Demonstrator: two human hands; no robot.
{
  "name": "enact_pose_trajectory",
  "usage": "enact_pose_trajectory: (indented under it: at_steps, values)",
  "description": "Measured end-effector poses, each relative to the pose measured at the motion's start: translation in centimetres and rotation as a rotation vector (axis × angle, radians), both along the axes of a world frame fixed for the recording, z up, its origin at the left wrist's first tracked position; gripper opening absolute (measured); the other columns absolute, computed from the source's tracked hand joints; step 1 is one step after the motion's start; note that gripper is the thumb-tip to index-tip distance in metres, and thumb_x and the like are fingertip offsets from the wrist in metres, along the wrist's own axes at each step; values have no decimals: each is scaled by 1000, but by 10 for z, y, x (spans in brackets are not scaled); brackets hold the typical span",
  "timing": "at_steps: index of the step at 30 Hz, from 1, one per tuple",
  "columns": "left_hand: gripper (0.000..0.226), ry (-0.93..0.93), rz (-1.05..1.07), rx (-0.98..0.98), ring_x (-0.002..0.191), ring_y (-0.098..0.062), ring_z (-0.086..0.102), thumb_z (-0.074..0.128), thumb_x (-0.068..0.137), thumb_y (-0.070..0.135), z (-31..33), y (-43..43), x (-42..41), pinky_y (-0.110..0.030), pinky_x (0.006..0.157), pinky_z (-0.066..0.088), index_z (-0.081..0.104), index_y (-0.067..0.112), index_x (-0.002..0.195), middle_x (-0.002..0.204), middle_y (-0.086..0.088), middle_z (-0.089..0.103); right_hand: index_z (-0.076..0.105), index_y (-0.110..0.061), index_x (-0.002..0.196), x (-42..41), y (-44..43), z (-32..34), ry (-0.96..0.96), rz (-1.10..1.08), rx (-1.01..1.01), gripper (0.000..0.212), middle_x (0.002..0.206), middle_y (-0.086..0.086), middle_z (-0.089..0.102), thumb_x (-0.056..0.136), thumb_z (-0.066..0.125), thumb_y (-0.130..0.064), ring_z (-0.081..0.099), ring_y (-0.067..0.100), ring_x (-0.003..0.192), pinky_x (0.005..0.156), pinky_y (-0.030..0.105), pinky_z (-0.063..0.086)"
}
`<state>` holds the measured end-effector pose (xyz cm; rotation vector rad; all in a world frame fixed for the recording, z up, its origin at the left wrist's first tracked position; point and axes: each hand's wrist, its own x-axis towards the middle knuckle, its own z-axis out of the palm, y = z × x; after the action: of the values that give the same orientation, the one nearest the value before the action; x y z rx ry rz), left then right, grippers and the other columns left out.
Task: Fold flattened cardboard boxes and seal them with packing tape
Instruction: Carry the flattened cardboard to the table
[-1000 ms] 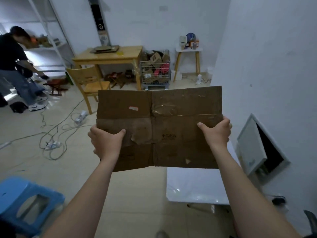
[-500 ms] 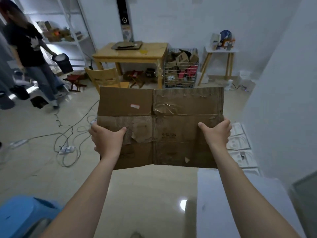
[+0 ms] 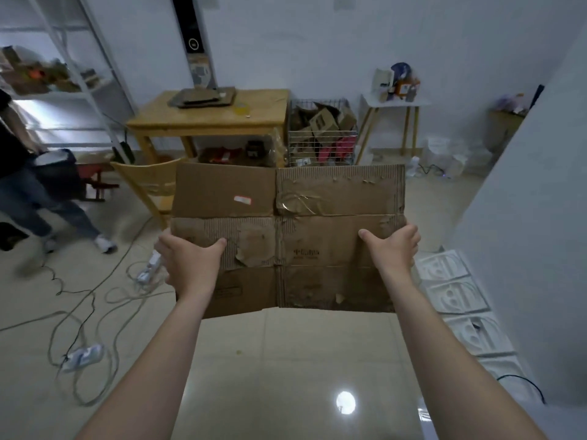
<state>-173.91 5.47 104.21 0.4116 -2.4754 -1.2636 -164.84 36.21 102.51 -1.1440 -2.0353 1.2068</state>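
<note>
A worn, flattened brown cardboard box hangs upright in the air in front of me, its face toward me, with torn paper and old tape on it. My left hand grips its left edge, thumb on the front. My right hand grips its right edge the same way. Both arms are stretched forward. No packing tape roll is in sight.
A wooden table and chair stand behind the box. A wire basket of cardboard sits to their right, then a small white stool table. Cables litter the floor at left. A person stands far left. White foam trays line the right wall.
My view has swung left and forward: the white surface and wall hatch on the right have left the frame. The box stays held the same way. The person at left has moved.
</note>
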Motion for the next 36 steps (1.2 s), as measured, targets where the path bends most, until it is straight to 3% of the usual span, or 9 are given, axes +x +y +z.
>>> enact_pose_trajectory:
  at_steps: [7,14,20,31,36]
  values:
    - [103,-24,-72,11,131,-38,50,90,67,50,-29,54,-175,-66,99,46,28,18,143,145,-13,46,30,-6,146,-149,54,-15,-36,-84,15,96,153,14,32,76,85,-42,32,37,142,112,57,30]
    - [100,-23,-71,-20,135,-36,44,90,73,39,-48,159,-347,-56,105,41,32,6,147,149,-13,38,33,-6,144,-330,149,-45,-54,-94,-15,94,152,15,33,76,85,-42,32,37,142,112,56,29]
    - [104,-38,-37,-72,136,-36,42,91,69,46,-37,217,-498,-63,102,43,32,8,145,147,-12,38,30,-7,148,-483,214,-37,-62,-55,-42,97,153,15,33,77,84,-45,31,37,142,114,56,28]
    - [105,-61,98,-47,140,-36,39,90,71,45,-43,224,-738,-66,105,40,29,8,148,150,-12,36,26,-9,151,-755,234,-32,-41,86,-1,100,153,13,32,78,84,-44,29,35,144,117,56,26]
    - [101,-42,77,-30,135,-36,44,90,70,46,-55,222,-874,-65,103,43,32,9,144,145,-11,38,31,-12,147,-889,234,-39,-41,78,27,99,147,12,39,73,86,-47,37,35,138,113,57,34]
